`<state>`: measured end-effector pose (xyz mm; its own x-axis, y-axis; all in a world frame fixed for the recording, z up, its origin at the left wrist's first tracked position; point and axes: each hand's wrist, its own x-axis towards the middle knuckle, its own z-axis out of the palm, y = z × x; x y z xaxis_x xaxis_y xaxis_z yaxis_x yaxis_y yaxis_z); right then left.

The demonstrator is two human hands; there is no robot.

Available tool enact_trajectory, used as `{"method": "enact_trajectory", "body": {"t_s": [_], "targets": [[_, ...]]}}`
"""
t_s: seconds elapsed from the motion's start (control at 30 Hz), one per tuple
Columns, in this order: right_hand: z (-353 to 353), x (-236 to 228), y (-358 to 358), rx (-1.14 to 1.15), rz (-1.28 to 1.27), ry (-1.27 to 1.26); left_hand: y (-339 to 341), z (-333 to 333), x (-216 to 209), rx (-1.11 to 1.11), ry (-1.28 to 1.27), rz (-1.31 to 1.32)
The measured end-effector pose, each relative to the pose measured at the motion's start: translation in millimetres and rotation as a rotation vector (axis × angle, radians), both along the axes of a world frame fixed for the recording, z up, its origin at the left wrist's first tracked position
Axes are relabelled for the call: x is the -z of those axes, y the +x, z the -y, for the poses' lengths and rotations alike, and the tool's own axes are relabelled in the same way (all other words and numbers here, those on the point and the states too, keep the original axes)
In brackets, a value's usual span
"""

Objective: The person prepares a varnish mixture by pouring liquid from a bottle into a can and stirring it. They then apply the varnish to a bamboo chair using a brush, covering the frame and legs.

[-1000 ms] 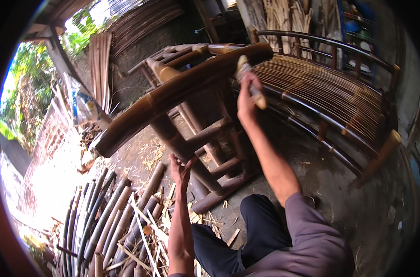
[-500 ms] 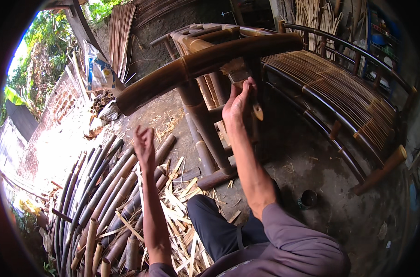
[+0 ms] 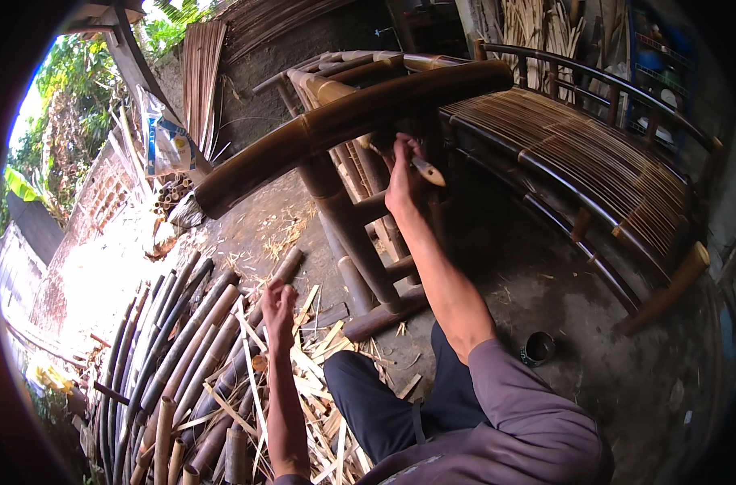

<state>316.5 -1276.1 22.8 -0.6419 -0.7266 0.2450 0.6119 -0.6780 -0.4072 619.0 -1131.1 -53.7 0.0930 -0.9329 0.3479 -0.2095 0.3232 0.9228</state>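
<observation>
In my right hand [image 3: 403, 179] is a flat paintbrush [image 3: 428, 171] with a light wooden handle, which points down and right. Its bristle end is up under the thick dark bamboo rail [image 3: 344, 121] and mostly hidden by my fingers and the shade. That curved rail tops a brown bamboo furniture frame [image 3: 340, 218] standing on the ground in front of me. My left hand [image 3: 279, 314] hangs in the air above loose bamboo poles, its fingers half curled and apart, with nothing visible in them.
A long glossy bamboo bench [image 3: 586, 145] stands at right. A small dark can [image 3: 538, 349] sits on the floor by my right leg. Cut bamboo poles [image 3: 190, 347] and pale split strips [image 3: 319, 420] lie at lower left. A white and blue sack [image 3: 167, 141] is at far left.
My right hand has moved the brush slightly up and left, farther under the rail. My left hand has dropped lower and a little to the right. The whole view has shifted slightly.
</observation>
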Motion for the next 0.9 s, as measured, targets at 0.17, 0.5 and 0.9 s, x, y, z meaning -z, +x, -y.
{"method": "enact_trajectory", "body": {"t_s": [0.17,0.5,0.9], "targets": [[20.4,52.7,-39.0,0.389,-0.542,0.051,-30.0,13.1,74.8,0.138,0.173,0.1],[-5.6,-29.1,-66.7,0.296,-1.874,-0.342,-24.1,-47.0,190.4,0.056,0.058,0.56],[2.9,-17.2,-59.3,-0.166,-1.77,0.24,-56.6,-73.4,181.2,-0.095,-0.003,0.509]]}}
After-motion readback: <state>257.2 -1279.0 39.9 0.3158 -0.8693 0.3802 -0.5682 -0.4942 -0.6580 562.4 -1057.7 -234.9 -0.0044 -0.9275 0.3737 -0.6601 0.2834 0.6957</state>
